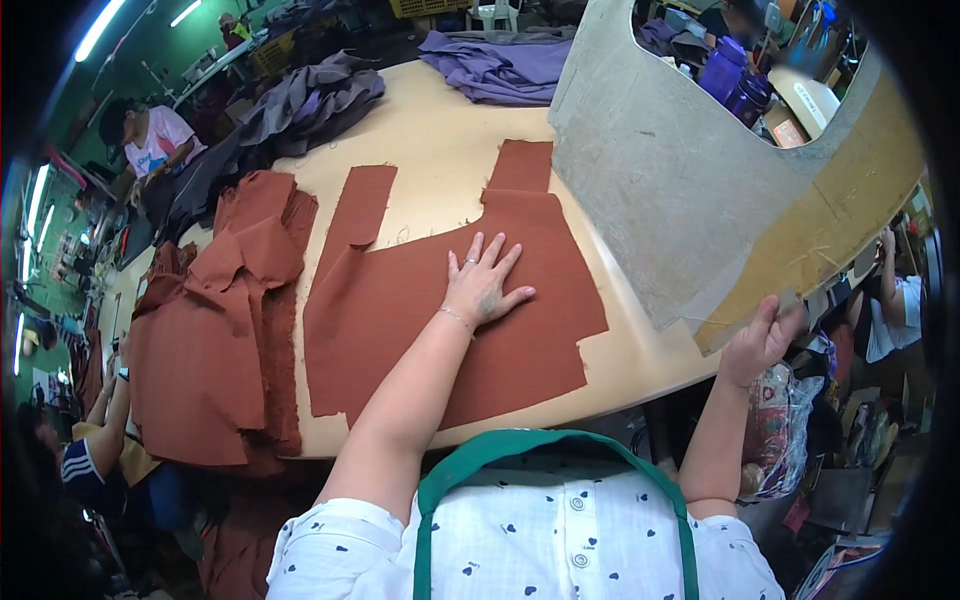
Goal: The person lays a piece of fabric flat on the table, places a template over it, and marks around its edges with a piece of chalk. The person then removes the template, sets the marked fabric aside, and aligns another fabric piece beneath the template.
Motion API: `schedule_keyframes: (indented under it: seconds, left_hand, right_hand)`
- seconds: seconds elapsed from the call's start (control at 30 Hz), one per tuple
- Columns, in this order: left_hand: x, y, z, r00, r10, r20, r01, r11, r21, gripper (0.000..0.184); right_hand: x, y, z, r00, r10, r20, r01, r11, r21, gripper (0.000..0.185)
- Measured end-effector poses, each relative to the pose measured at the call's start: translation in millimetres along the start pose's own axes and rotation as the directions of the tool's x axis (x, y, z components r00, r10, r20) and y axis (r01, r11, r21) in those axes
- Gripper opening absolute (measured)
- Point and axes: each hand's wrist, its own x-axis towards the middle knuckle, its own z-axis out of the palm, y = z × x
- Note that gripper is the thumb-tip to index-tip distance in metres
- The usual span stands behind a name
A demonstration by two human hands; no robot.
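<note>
A rust-brown cut fabric piece (pixel 530 260) lies flat on the pale table (pixel 430 120), with two straps pointing away from me. My left hand (pixel 483 282) rests on it, palm down and fingers spread. At the right, my right hand (pixel 762 340) grips the lower corner of a large grey cardboard pattern (pixel 650 170), which has brown tape along one edge and a curved cutout. The pattern is raised and tilted over the table's right side. To the left of the flat piece is a stack of rust-brown fabric (pixel 215 330), partly folded over.
Dark grey fabric (pixel 290 110) is heaped at the back left, purple fabric (pixel 500 65) at the back. A purple bottle (pixel 724 66) shows through the cutout. A plastic-wrapped bundle (pixel 775 435) stands below my right hand. People (pixel 160 140) are at the left and far right.
</note>
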Motion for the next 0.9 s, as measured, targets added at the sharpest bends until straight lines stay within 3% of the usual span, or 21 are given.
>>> schedule_keyframes:
  seconds: [0.23, 0.33, 0.63, 0.73, 0.83, 0.87, 0.9]
  left_hand:
    - [-44.0, 10.0, -3.7, 0.992, 0.115, 0.059, -0.114, 0.993, -0.024, 0.074]
    - [-56.7, 22.8, -3.5, 0.989, 0.111, 0.096, -0.114, 0.993, 0.025, 0.075]
    - [-0.8, 57.8, 7.6, 0.998, 0.043, -0.035, -0.044, 0.999, -0.025, 0.071]
    - [2.3, 70.5, -6.6, 0.997, -0.021, 0.077, 0.025, 0.998, -0.052, 0.069]
    - [29.2, 67.4, -18.7, 0.99, -0.137, -0.027, 0.128, 0.967, -0.221, 0.064]
    - [47.0, 64.8, -24.8, 0.952, -0.189, -0.24, 0.137, 0.967, -0.217, 0.059]
    - [69.2, 58.6, -37.2, 0.936, -0.221, -0.275, 0.147, 0.953, -0.266, 0.059]
  right_hand:
    - [0.2, 1.0, -11.9, 0.998, -0.052, 0.043, 0.054, 0.998, -0.038, 0.032]
    - [5.3, 7.4, -17.0, 0.999, -0.046, -0.021, 0.043, 0.994, -0.102, 0.031]
    - [55.3, 0.4, -46.3, 0.994, -0.074, -0.083, 0.074, 0.997, 0.003, 0.031]
    - [68.7, -2.8, -50.8, 0.991, -0.078, -0.109, 0.084, 0.996, 0.043, 0.034]
    - [74.3, 1.0, -60.7, 0.993, -0.044, -0.114, 0.056, 0.993, 0.107, 0.036]
    - [75.5, 3.7, -65.3, 0.994, -0.024, -0.107, 0.038, 0.991, 0.132, 0.036]
    - [76.6, 5.4, -69.1, 0.995, -0.007, -0.096, 0.022, 0.988, 0.156, 0.037]
